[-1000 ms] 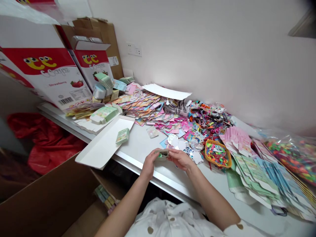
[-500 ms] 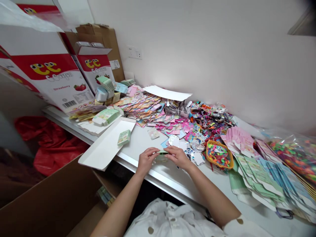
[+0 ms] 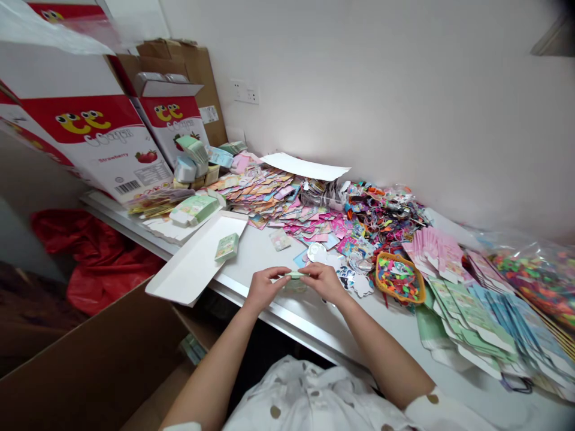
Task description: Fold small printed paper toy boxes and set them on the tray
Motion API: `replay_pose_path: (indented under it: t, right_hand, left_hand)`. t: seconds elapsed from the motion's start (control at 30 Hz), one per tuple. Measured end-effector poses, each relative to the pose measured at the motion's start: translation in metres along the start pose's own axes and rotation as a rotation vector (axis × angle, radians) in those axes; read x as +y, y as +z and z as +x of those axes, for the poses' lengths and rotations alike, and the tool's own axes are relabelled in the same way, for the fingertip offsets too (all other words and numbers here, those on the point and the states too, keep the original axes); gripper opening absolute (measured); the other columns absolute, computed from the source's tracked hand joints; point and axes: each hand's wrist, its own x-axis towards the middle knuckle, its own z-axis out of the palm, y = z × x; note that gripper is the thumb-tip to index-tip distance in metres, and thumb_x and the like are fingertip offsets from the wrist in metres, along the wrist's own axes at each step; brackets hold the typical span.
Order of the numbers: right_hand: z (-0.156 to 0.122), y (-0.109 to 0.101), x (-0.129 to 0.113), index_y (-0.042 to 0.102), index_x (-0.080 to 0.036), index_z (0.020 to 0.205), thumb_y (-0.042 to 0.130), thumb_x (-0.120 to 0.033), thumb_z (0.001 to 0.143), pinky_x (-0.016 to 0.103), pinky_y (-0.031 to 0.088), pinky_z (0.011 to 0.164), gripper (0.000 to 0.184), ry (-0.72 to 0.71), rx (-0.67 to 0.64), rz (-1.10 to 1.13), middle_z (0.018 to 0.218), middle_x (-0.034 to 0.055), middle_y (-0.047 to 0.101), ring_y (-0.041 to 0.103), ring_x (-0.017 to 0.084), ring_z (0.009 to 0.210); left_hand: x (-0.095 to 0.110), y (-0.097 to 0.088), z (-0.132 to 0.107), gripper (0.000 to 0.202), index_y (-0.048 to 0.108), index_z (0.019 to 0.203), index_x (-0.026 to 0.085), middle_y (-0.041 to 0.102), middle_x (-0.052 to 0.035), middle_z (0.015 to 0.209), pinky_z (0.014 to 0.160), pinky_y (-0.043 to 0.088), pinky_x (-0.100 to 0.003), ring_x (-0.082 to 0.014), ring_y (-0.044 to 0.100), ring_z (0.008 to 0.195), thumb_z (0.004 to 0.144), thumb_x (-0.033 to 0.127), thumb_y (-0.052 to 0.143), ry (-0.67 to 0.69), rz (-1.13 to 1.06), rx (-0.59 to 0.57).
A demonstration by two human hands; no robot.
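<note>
My left hand (image 3: 263, 287) and my right hand (image 3: 324, 281) meet over the front of the white table (image 3: 269, 254). Both pinch a small green box (image 3: 294, 279) held between them, fingers closed on its ends. A second small green box (image 3: 226, 246) lies on a white cardboard tray (image 3: 188, 266) to the left. An orange basket (image 3: 399, 279) of bright little pieces sits just right of my right hand, with round white stickers (image 3: 341, 269) beside it.
Heaps of coloured cards (image 3: 269, 191) and trinkets (image 3: 381, 212) cover the table's back. Flat green and pink box blanks (image 3: 462, 299) fan out at right. Red-and-white cartons (image 3: 90, 137) stand at left; an open brown carton (image 3: 90, 365) and a red bag (image 3: 99, 257) lie below.
The open end of the small green box has been folded down flat between my fingers. Both hands stay together at the table's front edge; the view shifted slightly.
</note>
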Motion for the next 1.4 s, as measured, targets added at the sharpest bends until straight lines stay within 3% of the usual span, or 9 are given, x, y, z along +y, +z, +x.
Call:
replay_pose_path:
  t: [0.2, 0.43, 0.63, 0.77, 0.97, 1.07, 1.17, 1.27, 1.4]
  right_hand:
    - [-0.004, -0.003, -0.005, 0.071, -0.023, 0.099, 0.056, -0.022, 0.084, 0.031, 0.048, 0.082, 0.021, -0.175, -0.034, -0.207, 0.091, 0.0059, 0.068, 0.061, 0.017, 0.088]
    - [-0.022, 0.007, 0.017, 0.061, -0.021, 0.117, 0.046, -0.026, 0.089, 0.036, 0.048, 0.088, 0.031, -0.416, 0.000, -0.417, 0.116, 0.0135, 0.060, 0.057, 0.022, 0.105]
    - [-0.027, 0.015, 0.025, 0.060, -0.021, 0.117, 0.042, -0.021, 0.091, 0.035, 0.049, 0.085, 0.032, -0.405, 0.060, -0.456, 0.115, 0.0149, 0.058, 0.058, 0.021, 0.101]
    - [-0.022, 0.019, 0.029, 0.055, -0.021, 0.123, 0.045, -0.019, 0.089, 0.033, 0.051, 0.082, 0.035, -0.439, 0.075, -0.378, 0.108, 0.0129, 0.058, 0.058, 0.020, 0.098]
    - [-0.018, 0.023, 0.022, 0.057, -0.024, 0.122, 0.042, -0.016, 0.089, 0.034, 0.051, 0.083, 0.036, -0.341, 0.106, -0.265, 0.102, 0.0098, 0.062, 0.059, 0.019, 0.095]
    - [-0.026, 0.017, 0.010, 0.056, -0.022, 0.123, 0.045, -0.023, 0.089, 0.034, 0.049, 0.088, 0.035, -0.256, 0.128, -0.178, 0.117, 0.0112, 0.059, 0.058, 0.019, 0.104]
    - [-0.039, -0.010, 0.006, 0.056, -0.021, 0.122, 0.051, -0.027, 0.086, 0.033, 0.050, 0.086, 0.037, -0.211, 0.167, -0.207, 0.126, 0.0119, 0.054, 0.058, 0.019, 0.104]
    - [-0.058, -0.071, 0.016, 0.063, -0.020, 0.110, 0.047, -0.024, 0.086, 0.035, 0.046, 0.089, 0.029, -0.039, 0.300, -0.379, 0.109, 0.0097, 0.064, 0.058, 0.020, 0.102]
    - [-0.099, -0.180, 0.042, 0.063, -0.012, 0.106, 0.049, -0.032, 0.084, 0.044, 0.038, 0.092, 0.033, 0.638, 0.482, -0.826, 0.105, 0.0187, 0.063, 0.055, 0.030, 0.106]
  left_hand:
    - [0.005, -0.007, 0.001, 0.018, 0.072, 0.084, 0.027, 0.072, -0.0022, 0.092, 0.086, 0.049, -0.033, -0.0195, 0.066, 0.089, 0.077, 0.038, 0.060, 0.156, 0.259, -0.072]
    - [-0.012, -0.002, -0.014, 0.021, 0.068, 0.098, 0.029, 0.068, -0.0055, 0.107, 0.088, 0.044, -0.034, -0.0190, 0.062, 0.100, 0.084, 0.029, 0.053, 0.489, 0.545, 0.013]
    - [-0.022, 0.002, -0.017, 0.019, 0.068, 0.094, 0.029, 0.070, -0.0053, 0.099, 0.087, 0.042, -0.037, -0.0184, 0.063, 0.092, 0.085, 0.025, 0.052, 0.537, 0.636, 0.055]
    - [-0.024, 0.010, -0.021, 0.016, 0.066, 0.094, 0.024, 0.067, -0.0078, 0.104, 0.087, 0.043, -0.038, -0.0200, 0.060, 0.097, 0.083, 0.027, 0.055, 0.588, 0.613, 0.181]
    - [-0.026, 0.054, -0.038, 0.069, 0.033, 0.135, 0.015, 0.025, -0.0200, 0.142, 0.094, 0.042, -0.043, -0.0302, 0.037, 0.127, 0.075, 0.032, 0.061, 0.411, 0.615, 0.159]
    - [-0.023, 0.047, -0.021, 0.067, 0.035, 0.134, 0.015, 0.026, -0.0194, 0.138, 0.094, 0.042, -0.043, -0.0305, 0.040, 0.123, 0.074, 0.032, 0.060, 0.244, 0.650, 0.222]
    - [-0.011, 0.012, 0.014, 0.063, 0.038, 0.132, 0.013, 0.024, -0.0227, 0.139, 0.098, 0.032, -0.053, -0.0379, 0.031, 0.127, 0.075, 0.032, 0.058, 0.131, 0.840, 0.354]
    - [0.006, -0.013, 0.041, 0.067, 0.030, 0.138, 0.013, 0.010, -0.0237, 0.146, 0.102, 0.015, -0.062, -0.0420, 0.014, 0.133, 0.080, 0.037, 0.053, 0.109, 0.946, 0.565]
    - [0.016, 0.007, 0.037, 0.069, 0.031, 0.138, 0.014, 0.027, -0.0217, 0.139, 0.099, 0.026, -0.056, -0.0383, 0.028, 0.127, 0.079, 0.042, 0.054, 0.155, 0.849, 0.437]
